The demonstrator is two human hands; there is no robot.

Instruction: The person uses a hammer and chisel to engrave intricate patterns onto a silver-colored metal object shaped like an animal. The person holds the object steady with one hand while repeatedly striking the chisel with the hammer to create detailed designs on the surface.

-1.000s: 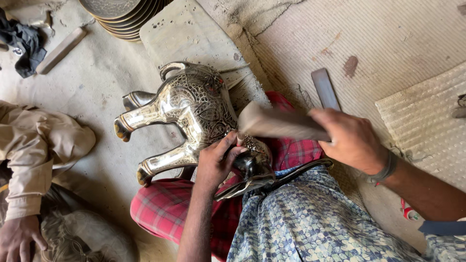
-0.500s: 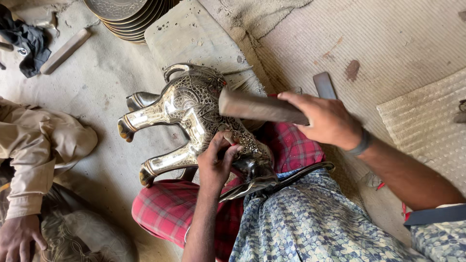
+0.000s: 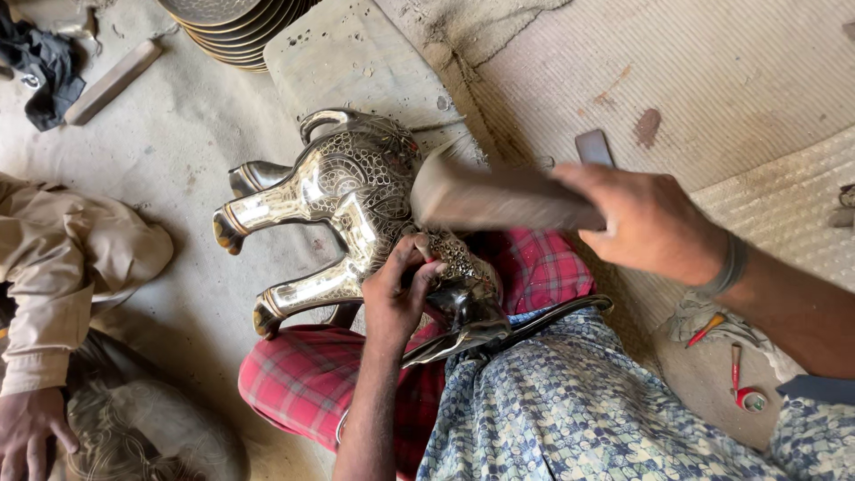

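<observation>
Head view: your left hand [image 3: 399,298] has its fingers [image 3: 419,267] pinched together on something small pressed to the metal animal figure [image 3: 343,191]; what they pinch is hidden. Your right hand [image 3: 646,223] is wrapped tight around a wooden block [image 3: 499,198], blurred, just above those fingers. The figure lies on its side across your lap, legs pointing away from the left fingers toward the floor [image 3: 178,151]. Judged heavy and rigid, polished and likely slippery; its chased surface would mark easily, so the legs or body look like the safest holds. Beyond the figure a stack of metal plates [image 3: 236,27] sits well apart. Beside the right fingers the woven mat [image 3: 712,71] gives open room; red-handled tools [image 3: 735,365] lie near your forearm. Another person's sleeve [image 3: 62,258] crowds the left edge.
</observation>
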